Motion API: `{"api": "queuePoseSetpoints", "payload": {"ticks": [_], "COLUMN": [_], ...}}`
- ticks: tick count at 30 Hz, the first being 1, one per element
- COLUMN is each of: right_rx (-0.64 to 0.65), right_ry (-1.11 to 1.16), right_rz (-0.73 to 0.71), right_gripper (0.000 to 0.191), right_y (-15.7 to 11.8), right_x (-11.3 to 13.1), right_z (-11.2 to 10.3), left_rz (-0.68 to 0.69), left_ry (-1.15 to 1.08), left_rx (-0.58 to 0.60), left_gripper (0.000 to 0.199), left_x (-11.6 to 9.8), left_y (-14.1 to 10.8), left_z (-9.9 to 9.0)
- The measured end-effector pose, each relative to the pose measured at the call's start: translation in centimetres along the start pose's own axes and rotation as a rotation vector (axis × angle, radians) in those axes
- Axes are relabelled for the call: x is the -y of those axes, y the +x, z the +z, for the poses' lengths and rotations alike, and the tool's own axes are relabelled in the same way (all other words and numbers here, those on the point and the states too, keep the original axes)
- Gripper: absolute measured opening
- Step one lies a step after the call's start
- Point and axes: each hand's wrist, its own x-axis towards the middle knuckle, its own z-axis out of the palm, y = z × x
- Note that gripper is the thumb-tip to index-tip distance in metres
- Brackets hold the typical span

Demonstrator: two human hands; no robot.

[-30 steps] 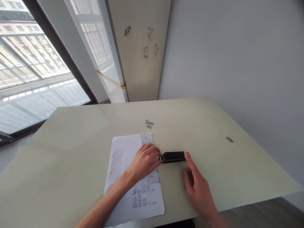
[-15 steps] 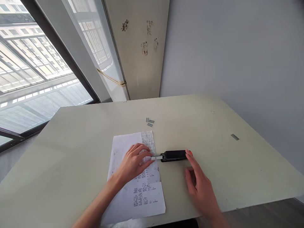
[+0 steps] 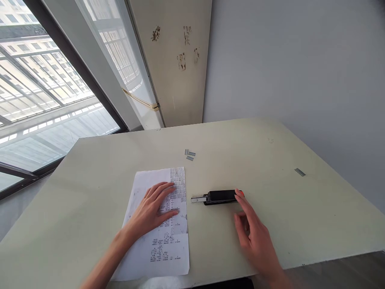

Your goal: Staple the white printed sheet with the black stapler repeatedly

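My left hand (image 3: 153, 206) lies flat on a printed sheet of paper (image 3: 168, 267), fingers spread and pointing right. The sheet has small text and a dense block of print near its top right corner. To the right of the sheet, with a small gap between, lies a black stapler (image 3: 222, 195). Its silver metal end sticks out to the left, and a red bit shows at its right end. My right hand (image 3: 255, 237) is at that right end, the index fingertip touching it. The thumb is apart from the index finger, and the other fingers are curled and partly hidden.
Several short staple strips (image 3: 190, 154) lie beyond the paper on the pale table (image 3: 105, 216). Another staple strip (image 3: 300, 172) is far to the right. A grey wall (image 3: 285, 60), a stained cabinet side (image 3: 180, 92) and a window (image 3: 45, 88) bound the table.
My left hand has slid the sheet to the left, off the stapler's metal end, and its fingers have flattened onto the paper. My right hand and the stapler have stayed in place.
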Motion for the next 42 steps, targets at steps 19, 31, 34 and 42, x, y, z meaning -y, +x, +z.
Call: {"api": "queuePoseSetpoints", "payload": {"ticks": [19,31,34,42], "right_rx": [0.03,0.036,0.013,-0.006], "right_ry": [0.045,0.08,0.093,0.092], "right_rz": [0.011,0.042,0.076,0.087], "right_gripper": [0.055,0.05,0.049,0.047], "right_y": [0.1,0.1,0.1,0.1], "right_x": [-0.1,0.2,0.7,1.1], "right_z": [-0.1,-0.3,-0.4,-0.2], "left_rz": [0.056,-0.13,-0.194,-0.217], "left_ry": [0.129,-0.183,-0.323,-0.484], "left_rx": [-0.182,-0.191,-0.178,-0.102], "left_gripper": [0.013,0.029,0.029,0.025], "left_x": [2.6,-2.2,-4.2,-5.9], "left_y": [16.9,9.4,6.9,3.0], "left_z": [2.5,0.9,0.3,1.8]}}
